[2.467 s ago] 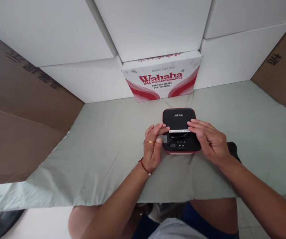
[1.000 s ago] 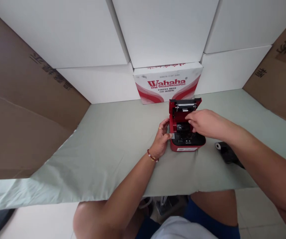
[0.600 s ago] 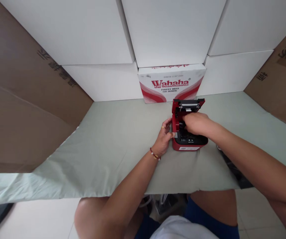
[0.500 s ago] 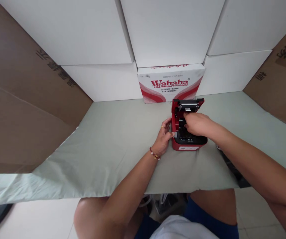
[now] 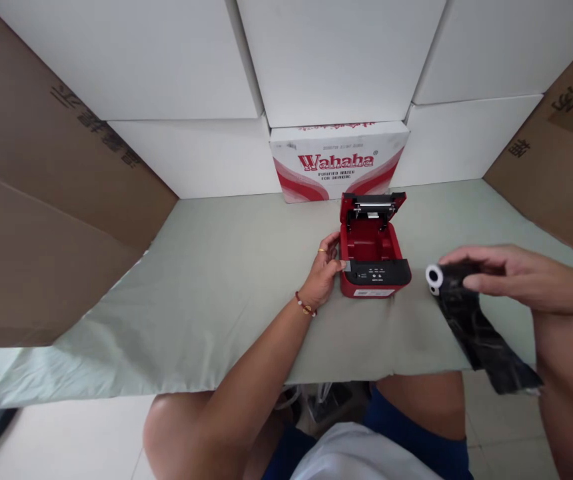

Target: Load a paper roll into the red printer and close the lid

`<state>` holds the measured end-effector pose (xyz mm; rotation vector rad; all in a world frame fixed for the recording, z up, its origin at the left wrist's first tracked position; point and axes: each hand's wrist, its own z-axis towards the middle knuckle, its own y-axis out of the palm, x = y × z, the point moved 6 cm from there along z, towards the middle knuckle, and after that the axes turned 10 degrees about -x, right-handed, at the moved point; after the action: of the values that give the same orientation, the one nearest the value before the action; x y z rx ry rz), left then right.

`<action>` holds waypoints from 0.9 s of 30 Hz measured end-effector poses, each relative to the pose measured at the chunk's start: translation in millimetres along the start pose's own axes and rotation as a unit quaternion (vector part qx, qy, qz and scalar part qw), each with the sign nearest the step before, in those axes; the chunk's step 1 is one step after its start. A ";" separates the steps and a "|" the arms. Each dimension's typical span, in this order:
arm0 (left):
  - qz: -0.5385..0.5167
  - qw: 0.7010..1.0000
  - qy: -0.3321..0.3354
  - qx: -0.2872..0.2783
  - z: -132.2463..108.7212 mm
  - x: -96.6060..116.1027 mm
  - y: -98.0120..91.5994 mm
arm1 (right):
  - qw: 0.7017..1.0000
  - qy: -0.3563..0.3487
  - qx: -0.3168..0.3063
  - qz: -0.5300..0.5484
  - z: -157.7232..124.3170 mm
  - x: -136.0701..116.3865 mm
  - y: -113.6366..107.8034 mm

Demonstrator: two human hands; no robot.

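Note:
A small red label printer (image 5: 376, 288) with a black front panel stands on the cloth, its lid (image 5: 372, 205) raised and its red inner bay (image 5: 366, 247) bare. My left hand (image 5: 322, 275) grips the printer's left side, thumb on the front corner and fingers along the wall. To the right of the printer, my right hand (image 5: 501, 277) is closed around a black ribbon roll (image 5: 452, 279) with a white core. A loose black strip (image 5: 491, 347) trails from near the roll toward the table's front edge. A second, smaller white-ended roll (image 5: 434, 291) lies just under it.
A white and red Wahaha carton (image 5: 339, 163) stands behind the printer, against stacked white boxes (image 5: 346, 60). Brown cardboard panels (image 5: 66, 200) flank the table on both sides. Pale green cloth (image 5: 226, 280) covers the tabletop; its front edge hangs above my knees.
My right hand has come out of the printer and moved right, bringing the black ribbon roll with its trailing strip. The printer's bay now shows bare. My left hand has kept its grip.

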<state>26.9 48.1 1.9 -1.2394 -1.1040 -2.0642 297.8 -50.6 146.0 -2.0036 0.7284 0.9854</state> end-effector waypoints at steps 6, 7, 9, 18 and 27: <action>-0.019 1.000 -0.009 0.020 -0.9 3.5 0.0 | 1.000 0.018 0.019 0.004 6.8 59.1 50.2; -0.021 1.000 -0.011 0.020 -1.1 4.0 0.1 | 0.998 0.020 0.055 -0.006 5.8 65.3 51.4; -0.024 0.999 -0.010 0.019 -1.5 5.4 0.3 | 0.986 0.037 0.156 -0.044 -2.0 77.0 39.9; -0.019 1.000 -0.010 0.012 -1.7 6.2 1.5 | 0.951 0.024 0.168 -0.258 4.6 110.9 0.6; 0.007 1.000 -0.001 0.010 -3.0 7.0 4.7 | 0.987 0.018 0.020 -0.160 -51.2 41.3 -19.4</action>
<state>25.6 42.9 9.1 -1.2352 -1.1115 -2.0381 354.4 -88.9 139.9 -2.0290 0.4220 0.7401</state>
